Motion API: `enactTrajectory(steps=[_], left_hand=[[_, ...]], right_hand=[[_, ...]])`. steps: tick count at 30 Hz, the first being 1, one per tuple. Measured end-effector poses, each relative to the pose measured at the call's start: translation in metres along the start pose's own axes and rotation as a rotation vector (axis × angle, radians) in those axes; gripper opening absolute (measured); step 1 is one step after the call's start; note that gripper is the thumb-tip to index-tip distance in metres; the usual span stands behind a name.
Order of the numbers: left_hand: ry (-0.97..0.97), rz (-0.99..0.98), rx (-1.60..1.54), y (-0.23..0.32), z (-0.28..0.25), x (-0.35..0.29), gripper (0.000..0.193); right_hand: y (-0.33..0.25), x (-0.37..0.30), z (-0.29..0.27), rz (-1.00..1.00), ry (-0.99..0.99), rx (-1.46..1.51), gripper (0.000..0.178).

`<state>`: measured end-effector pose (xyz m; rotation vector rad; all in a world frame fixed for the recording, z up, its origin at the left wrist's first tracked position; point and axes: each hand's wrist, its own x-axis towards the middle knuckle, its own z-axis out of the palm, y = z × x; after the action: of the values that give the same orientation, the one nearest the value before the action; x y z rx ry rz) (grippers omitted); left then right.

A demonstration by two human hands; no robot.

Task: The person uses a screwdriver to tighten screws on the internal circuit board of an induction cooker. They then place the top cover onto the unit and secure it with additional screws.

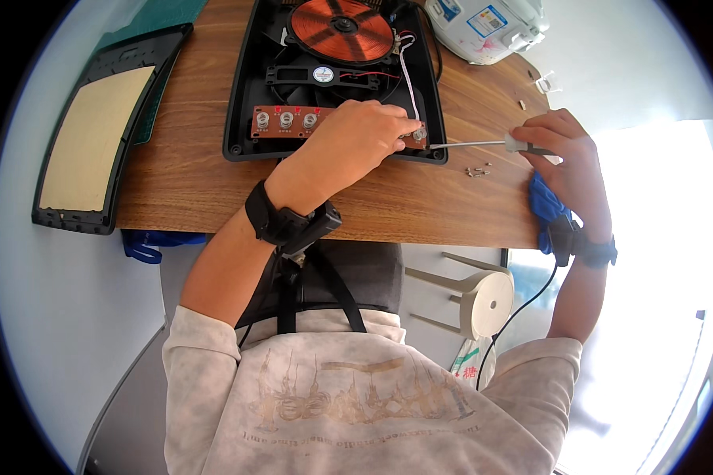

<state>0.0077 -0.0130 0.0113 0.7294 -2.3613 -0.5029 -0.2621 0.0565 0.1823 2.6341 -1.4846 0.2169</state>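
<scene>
An opened induction cooker housing (236,119) in black lies on the table in front of me. Inside it are a round copper coil (317,30), a black fan (281,77) and a reddish-brown circuit board (275,131) with round clear buttons. My left hand (352,142) reaches over the board, its fingers curled together on the board's right end; the palm hides the board's middle. From the right, my right hand (558,154) holds a screwdriver (471,144) by its handle, fingers wrapped round it. The shaft lies nearly level, its tip at the board's right end near the housing corner.
Several small screws (477,172) lie on the wooden table (190,190) right of the housing. A black cover panel (95,142) leans at the left over a green mat (146,119). Behind stands a white appliance (483,32). A pale stool (487,305) is below the table edge.
</scene>
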Motion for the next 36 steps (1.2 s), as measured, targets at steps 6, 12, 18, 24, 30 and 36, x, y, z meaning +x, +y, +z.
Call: enactTrajectory(steps=[6, 12, 18, 24, 30, 36], left_hand=[[-0.003, 0.002, -0.002, -0.001, 0.001, 0.000, 0.036], [-0.020, -0.003, -0.005, 0.000, -0.002, 0.000, 0.035], [-0.020, -0.001, -0.005, 0.000, -0.001, 0.000, 0.036], [-0.005, 0.011, -0.008, 0.000, -0.001, 0.000, 0.035], [0.019, 0.020, -0.032, 0.000, -0.002, -0.001, 0.034], [0.038, 0.020, -0.044, 0.000, -0.002, -0.001, 0.034]], right_hand=[[0.003, -0.004, 0.004, 0.026, 0.011, 0.044, 0.034], [0.001, -0.003, 0.006, 0.048, 0.001, 0.055, 0.033], [0.005, -0.002, 0.007, 0.045, 0.010, 0.064, 0.033], [0.006, -0.002, 0.007, 0.034, 0.002, 0.024, 0.032], [-0.010, 0.019, -0.010, -0.050, -0.081, -0.094, 0.028], [-0.029, 0.060, -0.022, -0.225, -0.178, -0.232, 0.026]])
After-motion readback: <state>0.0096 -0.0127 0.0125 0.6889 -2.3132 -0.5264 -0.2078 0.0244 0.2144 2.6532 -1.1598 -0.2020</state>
